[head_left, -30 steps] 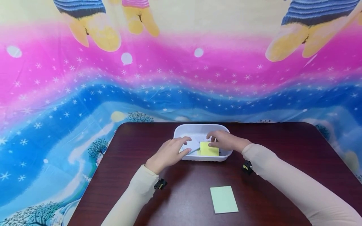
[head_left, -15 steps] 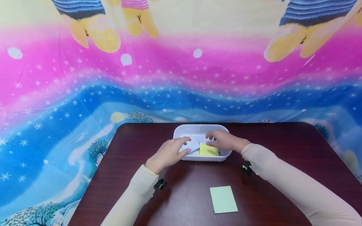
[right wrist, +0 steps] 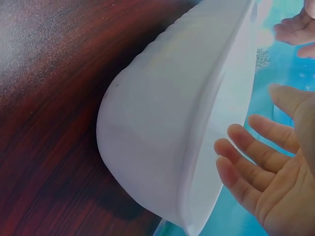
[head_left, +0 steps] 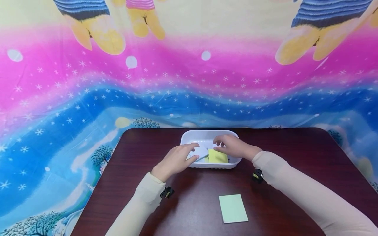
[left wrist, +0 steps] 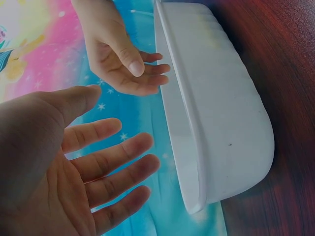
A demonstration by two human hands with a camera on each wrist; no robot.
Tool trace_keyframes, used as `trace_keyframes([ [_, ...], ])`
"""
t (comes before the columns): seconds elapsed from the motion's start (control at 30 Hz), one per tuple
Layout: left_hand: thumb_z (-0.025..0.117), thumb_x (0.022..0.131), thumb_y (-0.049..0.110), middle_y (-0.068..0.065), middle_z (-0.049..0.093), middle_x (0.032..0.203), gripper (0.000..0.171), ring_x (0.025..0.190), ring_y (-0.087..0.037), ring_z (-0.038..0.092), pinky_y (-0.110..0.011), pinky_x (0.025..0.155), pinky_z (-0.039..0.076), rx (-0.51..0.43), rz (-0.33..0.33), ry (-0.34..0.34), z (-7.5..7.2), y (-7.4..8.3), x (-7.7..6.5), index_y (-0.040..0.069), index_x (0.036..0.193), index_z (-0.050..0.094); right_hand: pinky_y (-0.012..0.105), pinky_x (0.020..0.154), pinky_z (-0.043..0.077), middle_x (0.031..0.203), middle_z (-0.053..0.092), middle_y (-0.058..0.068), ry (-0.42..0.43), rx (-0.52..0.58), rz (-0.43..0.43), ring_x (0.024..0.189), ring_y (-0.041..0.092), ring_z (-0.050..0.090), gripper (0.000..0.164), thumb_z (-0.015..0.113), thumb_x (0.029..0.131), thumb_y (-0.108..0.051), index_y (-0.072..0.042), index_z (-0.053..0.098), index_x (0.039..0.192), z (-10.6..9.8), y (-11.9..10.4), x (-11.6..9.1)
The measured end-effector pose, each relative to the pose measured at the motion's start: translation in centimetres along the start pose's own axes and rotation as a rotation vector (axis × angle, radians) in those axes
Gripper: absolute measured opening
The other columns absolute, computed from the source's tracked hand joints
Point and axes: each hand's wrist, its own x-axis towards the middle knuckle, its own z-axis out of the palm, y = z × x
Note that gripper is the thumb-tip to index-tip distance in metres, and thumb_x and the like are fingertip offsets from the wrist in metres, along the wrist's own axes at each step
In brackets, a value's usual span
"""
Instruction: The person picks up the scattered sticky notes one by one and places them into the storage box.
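Both hands hover over a white plastic basin (head_left: 212, 166) near the table's far edge. In the head view my left hand (head_left: 174, 160) is above its left side, fingers spread and relaxed, holding nothing. My right hand (head_left: 234, 146) hangs over the right side, fingers loosely bent, with nothing between them. Inside the basin lie a yellow sticky note pad (head_left: 218, 156) and, to its left, a pale white pad (head_left: 200, 152), partly hidden by the left hand. The left wrist view shows the left palm (left wrist: 59, 191) beside the rim; the right wrist view shows the right palm (right wrist: 290, 196) likewise.
A pale green sticky note pad (head_left: 233, 208) lies on the dark red-brown table (head_left: 141, 144), nearer the front than the basin. A printed cloth (head_left: 183, 75) hangs right behind the table's far edge. Each wrist wears a small black camera.
The right hand has shifted slightly left and up, showing a little more of the yellow pad's surroundings. The left hand stays in place, and the pads have not visibly moved.
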Motion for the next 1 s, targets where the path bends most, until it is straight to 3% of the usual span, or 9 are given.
trace_keyframes([
  [0.3, 0.054, 0.092, 0.038, -0.003, 0.065, 0.115, 0.045, 0.100, -0.016, 0.061, -0.036, 0.085, 0.048, -0.009, -0.006, 0.003, -0.2, 0.1, -0.1, 0.017, 0.132, 0.053, 0.033, 0.079, 0.050, 0.100, 0.065, -0.001, 0.024, 0.014, -0.007, 0.089, 0.010, 0.059, 0.036, 0.060, 0.090, -0.033, -0.007, 0.065, 0.114, -0.2, -0.4, -0.4],
  [0.57, 0.054, 0.092, 0.040, -0.003, 0.066, 0.114, 0.046, 0.099, -0.014, 0.061, -0.035, 0.085, 0.049, -0.012, -0.002, 0.009, -0.4, 0.2, -0.3, 0.017, 0.132, 0.053, 0.034, 0.079, 0.050, 0.106, 0.067, 0.006, 0.046, 0.029, -0.011, 0.091, 0.011, 0.059, 0.032, 0.061, 0.090, -0.029, -0.009, 0.065, 0.114, -0.4, -0.7, -1.1],
  [1.0, 0.056, 0.091, 0.037, -0.002, 0.065, 0.115, 0.045, 0.099, -0.014, 0.061, -0.035, 0.086, 0.048, -0.022, -0.014, 0.009, -0.3, 0.2, -0.7, 0.017, 0.131, 0.054, 0.036, 0.083, 0.049, 0.109, 0.066, 0.005, 0.074, 0.042, 0.002, 0.094, 0.013, 0.059, 0.038, 0.061, 0.089, -0.034, -0.009, 0.064, 0.117, -0.5, -1.9, -2.9],
])
